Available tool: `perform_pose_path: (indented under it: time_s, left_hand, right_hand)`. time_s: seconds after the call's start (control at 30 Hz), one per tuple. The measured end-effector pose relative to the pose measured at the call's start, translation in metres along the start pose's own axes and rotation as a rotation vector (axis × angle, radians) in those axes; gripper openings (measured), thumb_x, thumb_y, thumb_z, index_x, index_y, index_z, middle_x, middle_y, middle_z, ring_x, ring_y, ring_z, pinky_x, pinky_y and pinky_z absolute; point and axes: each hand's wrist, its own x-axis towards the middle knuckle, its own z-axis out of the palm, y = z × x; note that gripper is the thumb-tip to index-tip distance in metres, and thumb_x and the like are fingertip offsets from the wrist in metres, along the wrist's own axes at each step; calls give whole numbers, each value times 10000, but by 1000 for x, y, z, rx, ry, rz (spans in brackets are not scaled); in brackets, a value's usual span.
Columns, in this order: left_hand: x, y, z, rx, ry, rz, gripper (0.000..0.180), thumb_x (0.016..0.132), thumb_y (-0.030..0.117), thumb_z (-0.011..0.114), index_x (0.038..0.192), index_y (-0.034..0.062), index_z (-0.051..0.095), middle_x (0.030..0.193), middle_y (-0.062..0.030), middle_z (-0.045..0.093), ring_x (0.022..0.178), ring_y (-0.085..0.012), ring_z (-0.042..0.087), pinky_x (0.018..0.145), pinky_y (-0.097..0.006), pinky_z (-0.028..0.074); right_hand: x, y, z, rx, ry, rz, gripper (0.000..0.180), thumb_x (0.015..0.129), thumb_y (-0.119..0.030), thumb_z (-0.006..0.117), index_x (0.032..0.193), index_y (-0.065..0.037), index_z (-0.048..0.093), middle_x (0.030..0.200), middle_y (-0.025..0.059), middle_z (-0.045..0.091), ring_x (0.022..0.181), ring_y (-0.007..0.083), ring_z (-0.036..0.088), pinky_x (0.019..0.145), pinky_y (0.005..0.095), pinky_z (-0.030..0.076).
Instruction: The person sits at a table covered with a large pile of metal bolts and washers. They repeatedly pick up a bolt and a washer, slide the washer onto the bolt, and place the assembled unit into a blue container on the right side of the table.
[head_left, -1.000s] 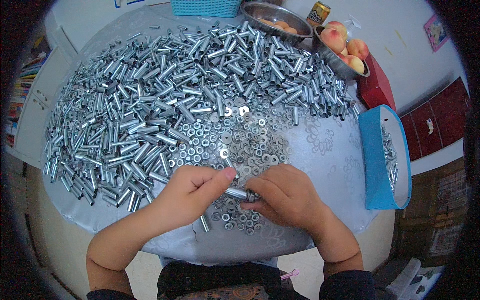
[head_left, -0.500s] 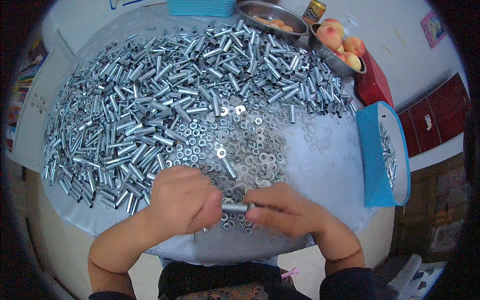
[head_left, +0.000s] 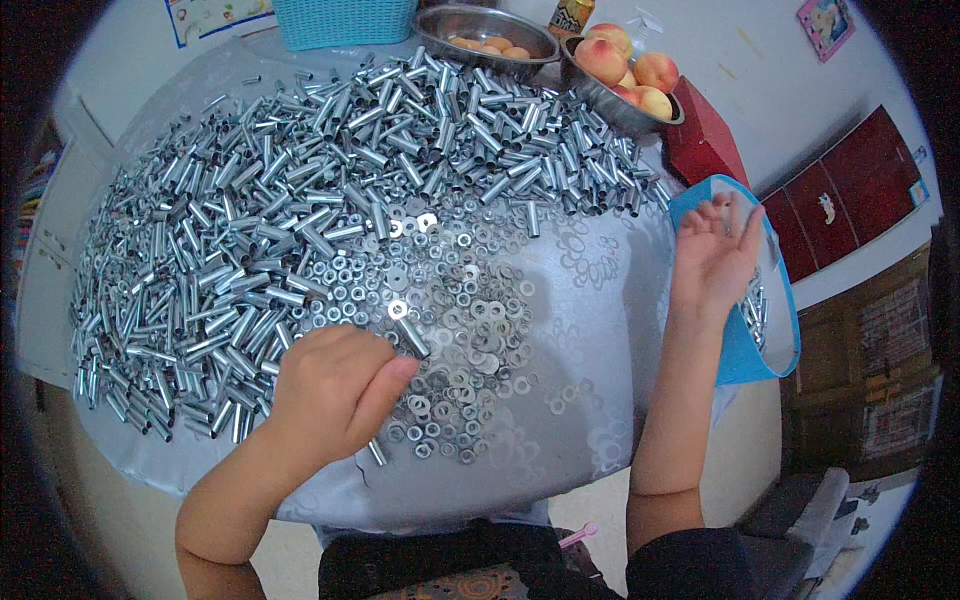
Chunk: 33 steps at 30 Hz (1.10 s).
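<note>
Since the earlier frame, the person's right hand (head_left: 713,255) has been moving away from the left hand (head_left: 335,390) and is now reaching to the blue box (head_left: 740,362); the tube that was lying between the two hands is no longer showing there. From where I am standing, the table (head_left: 585,310) is carrying a very wide heap of metal tubes (head_left: 330,170), and its outer pieces are lying near the edge, so I think a brushing sleeve or elbow could send some to the floor. The box is standing at the right side and is holding metal pieces (head_left: 757,310); a bump from the forearm could perhaps be tipping it. About the grip: the right hand is facing its palm upward, with fingers spreading apart and bending a little; I am seeing nothing in it, and I cannot tell whether it is touching the rim. The left hand is keeping its fingers curled and the thumb close against them; what is inside, I cannot tell. One loose tube (head_left: 412,338) is lying just beside its thumb, among washers (head_left: 480,345).
</note>
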Motion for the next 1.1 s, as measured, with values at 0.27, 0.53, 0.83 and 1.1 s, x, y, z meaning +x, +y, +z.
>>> perform_pose_path:
  time_s: [0.27,0.53,0.83,1.1]
  left_hand:
    - [5,-2,-5,195,69,-146,74,774,88,600,785,38,546,714,-102,549,667,-279,527,604,-380,391]
    - [6,-19,-19,418,48,-233,218,789,18,520,1004,23,557,948,-156,566,890,-335,526,798,-407,404]
    - [5,-19,-29,375,-46,-278,275,703,-19,522,965,38,581,983,-144,567,949,-327,526,844,-403,406]
    - [3,-23,-40,383,-99,-234,285,640,-24,535,914,27,593,936,-124,568,935,-304,536,836,-394,414]
  right_hand:
    - [-34,34,14,-71,-161,521,235,855,-147,569,1035,0,540,849,53,560,689,128,505,591,251,434]
    - [-69,48,27,-381,-400,642,166,863,-127,552,969,0,566,776,35,568,656,110,523,598,240,429]
    - [-106,52,41,-1181,-1311,-171,274,773,-170,658,1031,-102,595,942,56,575,879,216,544,798,339,429]
    - [-116,60,34,-1092,-1601,-186,293,724,-193,691,989,-103,604,1116,80,562,1085,281,498,904,401,394]
